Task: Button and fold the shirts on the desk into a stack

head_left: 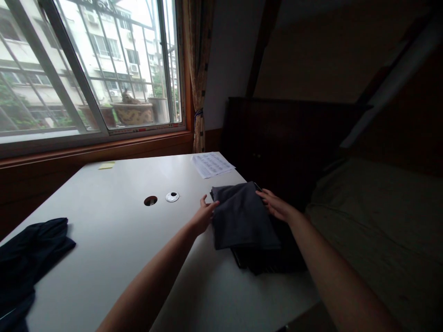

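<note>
A dark grey folded garment [242, 216] lies on top of a pile of black clothes [266, 263] near the right edge of the white table. My left hand [204, 217] is at its left edge, the thumb over the cloth and one finger sticking out; the other fingers are partly hidden. At the upper right edge, my right hand [276, 204] has its fingers closed on the same cloth. A dark navy garment [31, 253] lies loosely at the table's left side.
The white table [121, 230] has a round hole [150, 201] and a round cover [172, 197]. Printed sheets [212, 165] lie at the far right corner, a yellow note [107, 165] at the far left. A bed [377, 221] stands on the right, beneath a dark headboard [287, 133].
</note>
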A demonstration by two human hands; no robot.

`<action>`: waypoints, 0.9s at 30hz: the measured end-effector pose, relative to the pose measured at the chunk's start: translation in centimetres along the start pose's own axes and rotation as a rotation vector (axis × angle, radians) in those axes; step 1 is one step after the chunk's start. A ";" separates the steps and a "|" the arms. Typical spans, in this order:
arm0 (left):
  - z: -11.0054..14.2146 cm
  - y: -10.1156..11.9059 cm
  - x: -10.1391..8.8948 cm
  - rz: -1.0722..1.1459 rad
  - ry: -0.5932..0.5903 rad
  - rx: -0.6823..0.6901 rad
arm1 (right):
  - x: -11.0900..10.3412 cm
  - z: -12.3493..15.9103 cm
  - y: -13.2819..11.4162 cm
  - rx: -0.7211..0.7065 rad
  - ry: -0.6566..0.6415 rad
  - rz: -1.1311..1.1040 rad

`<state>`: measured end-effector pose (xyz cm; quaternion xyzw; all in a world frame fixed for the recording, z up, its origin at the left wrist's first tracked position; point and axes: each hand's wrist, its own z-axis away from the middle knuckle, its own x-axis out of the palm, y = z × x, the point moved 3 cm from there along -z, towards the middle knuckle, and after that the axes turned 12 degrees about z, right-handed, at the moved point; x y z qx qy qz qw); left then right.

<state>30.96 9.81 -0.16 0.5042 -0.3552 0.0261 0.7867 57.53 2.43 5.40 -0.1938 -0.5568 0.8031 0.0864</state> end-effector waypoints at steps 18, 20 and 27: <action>6.3 -2.7 5.4 -0.005 -0.101 0.081 | -4.7 3.9 -0.5 -0.117 0.059 0.250; 6.7 -4.6 5.4 -0.213 -0.140 0.082 | -6.1 3.5 1.2 -0.096 0.021 0.297; 7.0 -4.9 3.9 -0.438 -0.269 0.068 | -7.7 2.0 6.7 -0.224 0.122 0.485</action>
